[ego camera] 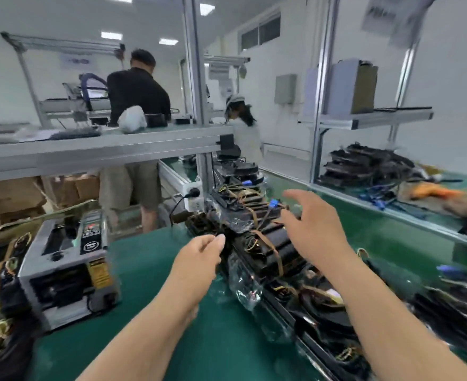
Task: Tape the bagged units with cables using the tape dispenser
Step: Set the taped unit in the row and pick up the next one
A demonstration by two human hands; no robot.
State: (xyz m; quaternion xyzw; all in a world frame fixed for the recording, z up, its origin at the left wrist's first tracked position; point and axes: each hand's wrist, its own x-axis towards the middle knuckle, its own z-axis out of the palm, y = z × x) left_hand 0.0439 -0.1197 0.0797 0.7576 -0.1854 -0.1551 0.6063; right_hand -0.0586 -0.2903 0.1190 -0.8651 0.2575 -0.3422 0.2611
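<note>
A row of black bagged units with cables (257,243) runs along the green mat from the middle toward the lower right, several bound with brown tape. My right hand (312,224) hovers over this row with fingers spread, holding nothing. My left hand (199,259) reaches toward the row's near side, its fingers loosely curled with thumb and forefinger close together; nothing shows between them. The grey tape dispenser (70,268) stands on the mat to the left, apart from both hands.
More taped black units (1,292) lie at the left edge beside the dispenser. A metal shelf (95,149) spans above the bench. A heap of units and cables (364,166) sits at the back right. Two people work behind the shelf. Another person's hand (463,207) shows at the right edge.
</note>
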